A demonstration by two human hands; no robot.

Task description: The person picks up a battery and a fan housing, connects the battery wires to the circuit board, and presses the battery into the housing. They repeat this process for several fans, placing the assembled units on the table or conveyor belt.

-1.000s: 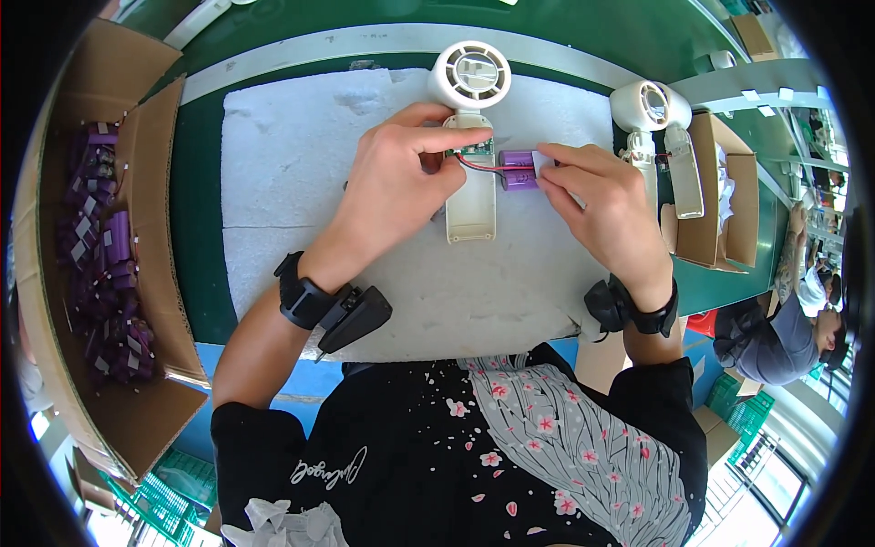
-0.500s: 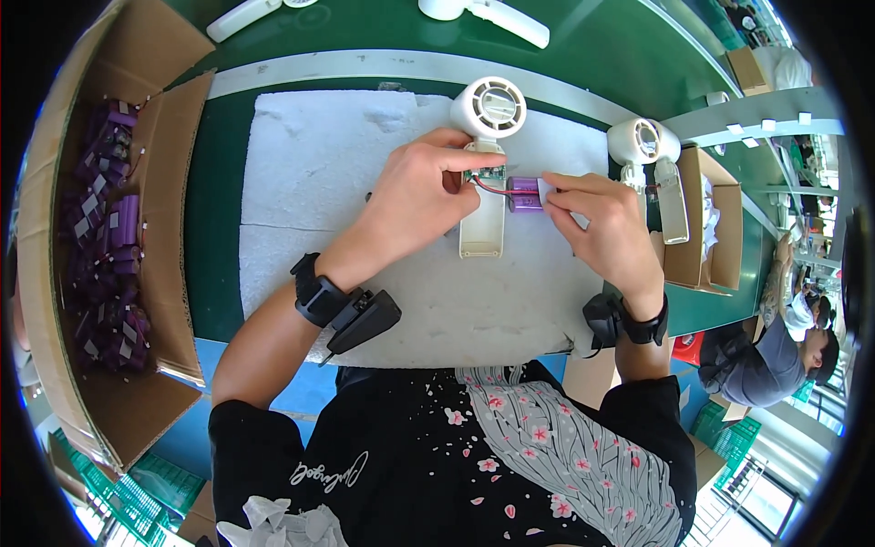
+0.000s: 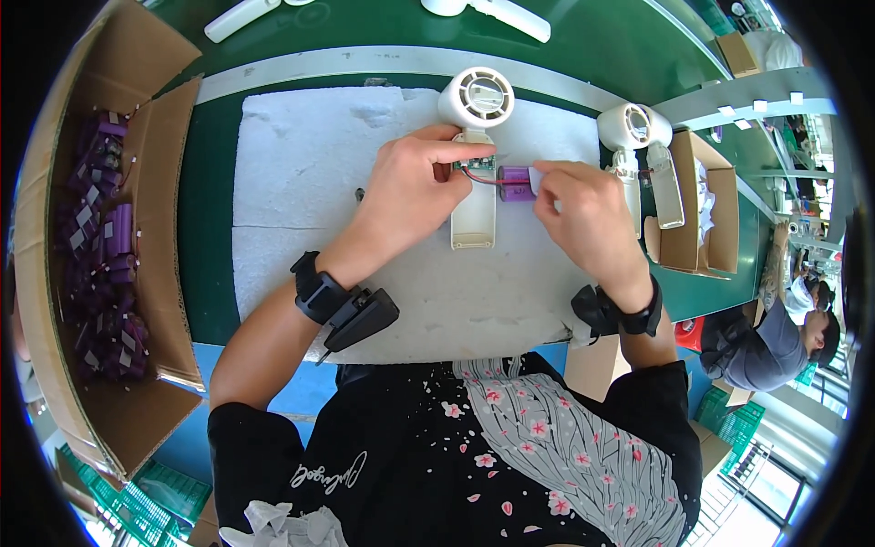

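Observation:
A white handheld fan lies on the pale foam mat, its round grille head pointing away from me. Its handle shell is open, with a small green circuit board near the neck. My left hand is closed on the neck, thumb and forefinger at the board. Red and dark wires run from there to a purple battery pack just right of the handle. At the pack's right end my right hand pinches a small white tab; its fingertips are partly hidden.
On the left, a cardboard box holds many purple battery packs. More white fans stand at the right beside a small carton with white paper. Two white fan parts lie beyond the metal strip. A co-worker sits far right.
My right hand's fingers have curled in more around the white tab. My left hand stays on the fan's neck. The whole view has shifted slightly.

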